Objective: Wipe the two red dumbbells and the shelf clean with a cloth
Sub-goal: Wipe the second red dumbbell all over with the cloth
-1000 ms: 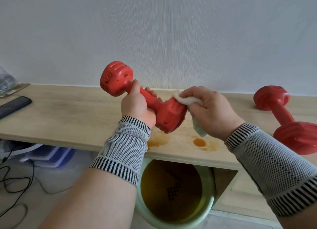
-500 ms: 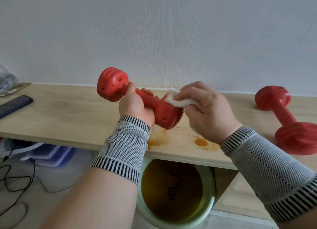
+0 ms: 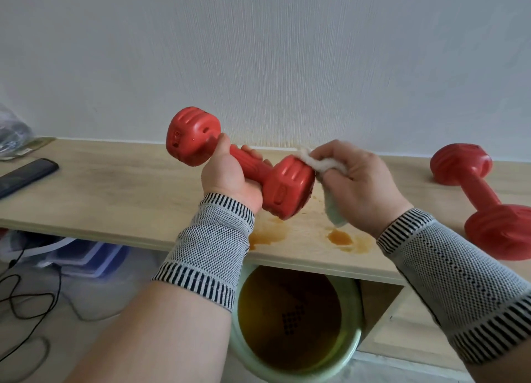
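Standing nearest of all, below the shelf's front edge, a pale green bucket [image 3: 349, 362] holds murky brown-yellow liquid, with a small dark grid pattern showing at its bottom. To its left on the floor lie loose black cables [image 3: 26, 305] and a blurred blue-and-white object whose kind cannot be told. Both forearms reach in over these, each wearing a grey knitted wrist sleeve with black-and-white striped cuffs, one on the left [image 3: 208, 247] and one on the right [image 3: 459, 282].

The wooden shelf [image 3: 115, 193] runs from left to right, and its near middle carries two orange-brown wet stains [image 3: 340, 237], one on either side of the hands. Just above them the left hand [image 3: 227, 178] is closed around the handle of a red dumbbell [image 3: 287, 187], held clear of the shelf and tilted, its far-left end raised and its near-right end low. Small raised marks show on both end faces, but they are too blurred to read. The right hand [image 3: 362, 184] is clenched on a white cloth [image 3: 321, 164], bunched against the upper right side of the lower end, with a loose corner hanging below the palm.

Farther right, the second red dumbbell [image 3: 482, 199] lies on the shelf, well apart from the hands. At the far left a black remote [image 3: 26, 174] rests on the shelf, with a clear plastic bag [image 3: 13, 133] behind it at the frame edge; any print on its label is unreadable. A white textured wall [image 3: 273, 61] rises behind the shelf.
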The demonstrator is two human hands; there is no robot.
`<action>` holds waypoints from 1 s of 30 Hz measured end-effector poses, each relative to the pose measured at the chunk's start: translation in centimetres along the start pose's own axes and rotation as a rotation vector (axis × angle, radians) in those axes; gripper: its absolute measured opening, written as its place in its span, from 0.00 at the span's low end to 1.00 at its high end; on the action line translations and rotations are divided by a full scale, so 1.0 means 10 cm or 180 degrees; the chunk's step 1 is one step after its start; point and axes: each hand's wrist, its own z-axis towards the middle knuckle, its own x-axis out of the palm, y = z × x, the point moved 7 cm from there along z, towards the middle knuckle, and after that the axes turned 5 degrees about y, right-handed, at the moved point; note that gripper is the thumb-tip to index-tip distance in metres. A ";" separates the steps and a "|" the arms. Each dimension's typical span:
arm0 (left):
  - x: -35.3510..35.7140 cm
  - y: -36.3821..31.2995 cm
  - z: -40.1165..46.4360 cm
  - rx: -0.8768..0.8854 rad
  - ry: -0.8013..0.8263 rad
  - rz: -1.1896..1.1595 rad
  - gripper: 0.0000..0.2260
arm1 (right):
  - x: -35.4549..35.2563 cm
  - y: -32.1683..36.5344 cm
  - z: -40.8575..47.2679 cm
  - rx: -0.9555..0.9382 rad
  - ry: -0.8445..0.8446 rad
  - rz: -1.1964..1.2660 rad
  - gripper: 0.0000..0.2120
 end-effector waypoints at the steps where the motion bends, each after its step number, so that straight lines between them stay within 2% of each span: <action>1: 0.01 0.01 -0.01 -0.0023 0.0037 0.0009 0.10 | 0.00 -0.06 0.00 0.0120 0.0036 0.0016 0.09; 4: 0.01 -0.01 -0.01 0.0050 0.0098 0.0082 0.10 | 0.02 -0.02 -0.04 -0.0023 0.0011 -0.0097 0.09; 9: 0.00 -0.09 0.04 0.0306 0.0040 0.0286 0.11 | 0.10 0.38 -0.17 -0.0967 0.0146 -0.0691 0.16; 11: 0.00 -0.08 0.04 0.0313 0.0013 0.0371 0.11 | 0.15 0.45 -0.22 -0.1169 0.0244 -0.0926 0.17; 13: 0.01 -0.07 0.03 0.0310 0.0018 0.0345 0.11 | 0.13 0.41 -0.19 -0.1116 0.0196 -0.0923 0.16; 16: 0.03 -0.06 0.02 0.0288 0.0074 0.0333 0.12 | 0.04 0.19 -0.07 -0.0635 0.0096 -0.0624 0.13; 19: 0.04 -0.01 -0.01 0.0212 0.0133 0.0357 0.12 | 0.01 0.03 -0.03 -0.0289 0.0134 -0.0648 0.11; 24: 0.01 -0.03 0.06 0.0166 0.0115 0.0216 0.10 | 0.04 0.37 -0.16 -0.0937 0.0110 -0.0672 0.18; 27: -0.04 -0.01 0.13 -0.0020 0.0115 0.0142 0.09 | 0.10 0.50 -0.25 -0.1309 0.0214 -0.0834 0.17; 30: -0.06 0.01 0.12 -0.0075 0.0102 0.0151 0.10 | 0.05 0.44 -0.22 -0.1217 0.0095 -0.0680 0.17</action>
